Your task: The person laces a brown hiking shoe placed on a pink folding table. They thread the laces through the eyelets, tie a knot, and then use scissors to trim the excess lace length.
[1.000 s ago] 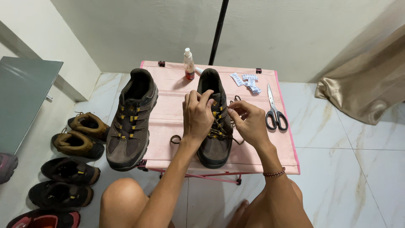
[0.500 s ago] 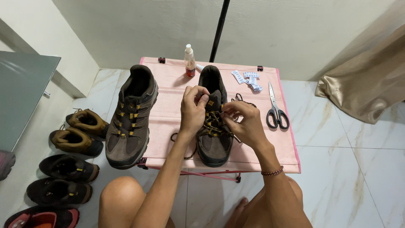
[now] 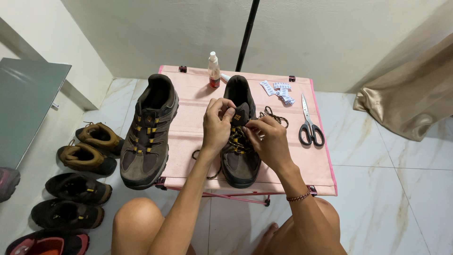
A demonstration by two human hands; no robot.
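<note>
Nearest the camera, two bare knees are seen at 6 o'clock, forearms reaching up from them. The left hand [image 3: 218,126] is pinched on the tongue of the brown shoe [image 3: 239,141], fingertips closed at its upper edge. The right hand [image 3: 269,140] is closed on the dark lace [image 3: 270,113] over the eyelets, just right of the left hand; the two hands are nearly touching. The shoe is stood toe toward the wearer on the pink folding table [image 3: 292,163], near its centre. A loose lace end is seen hanging off the shoe's left side. At 9 o'clock from it, a matching second shoe [image 3: 148,130] is laid with its toe over the table's near edge. Scissors [image 3: 309,125] are noted at 3 o'clock, well apart from the hands. Farther, at 12 o'clock, a small spray bottle [image 3: 213,70] is stood upright, with small white packets [image 3: 278,90] at 1 o'clock. Other pairs of shoes [image 3: 87,146] are lined on the floor at far 9 o'clock.
</note>
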